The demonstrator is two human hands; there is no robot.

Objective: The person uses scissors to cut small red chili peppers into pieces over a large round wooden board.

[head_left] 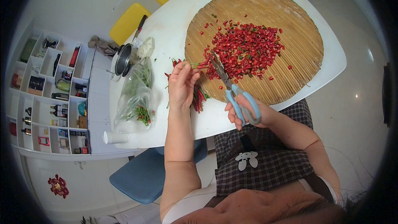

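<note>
My left hand (182,82) pinches the green stems of a few red chili peppers (203,64), their red ends pointing right over the board's left edge. Through the handles of blue-and-grey scissors (244,107) go the fingers of my right hand (259,112). The scissor blades reach up to the held chilies, slightly parted. Beyond them, a heap of chopped red chilies (251,49) covers the middle of a round slatted bamboo board (298,74). Whole chilies (199,99) lie on the table beside and partly behind my left hand.
On the white table (166,29) left of my hand lies a clear plastic bag (134,95) with green stems inside. Farther off are a dark pan (123,60) and a knife (140,27). A white cup (115,137) lies near the table's left edge. Yellow chairs (128,20) and a blue chair (139,180) stand around.
</note>
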